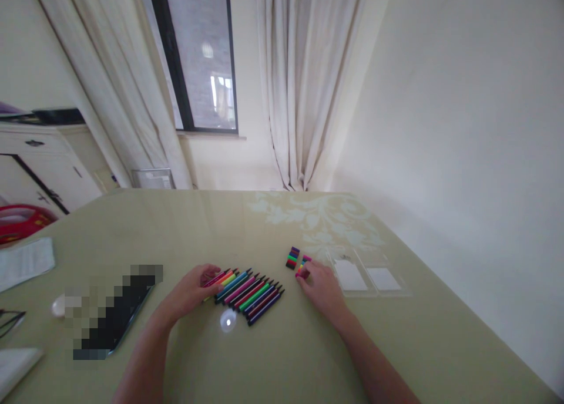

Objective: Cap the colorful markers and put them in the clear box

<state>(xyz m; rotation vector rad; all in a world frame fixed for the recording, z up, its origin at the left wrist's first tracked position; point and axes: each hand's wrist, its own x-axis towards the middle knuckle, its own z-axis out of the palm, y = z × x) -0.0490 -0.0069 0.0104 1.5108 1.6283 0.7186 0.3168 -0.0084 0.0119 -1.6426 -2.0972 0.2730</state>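
Uncapped felt-tip pens (251,292) lie side by side in a slanted row on the table, black tips pointing up and right. My left hand (194,289) is curled round the left end of the row, its thumb and fingers on the pink and yellow pens there. To the right, my right hand (324,283) has its fingers closed on a small group of coloured pen caps (305,261), partly hidden by the fingertips. Just left of those, a second group of caps (292,258) lies lined up, apart from my hand.
An open clear plastic case (348,275) lies right of my right hand. A dark phone-like object (118,316), partly pixelated, is at the left, with a white round object (59,305) and a pale packet (26,263) beyond. A wall (484,157) borders the table's right side.
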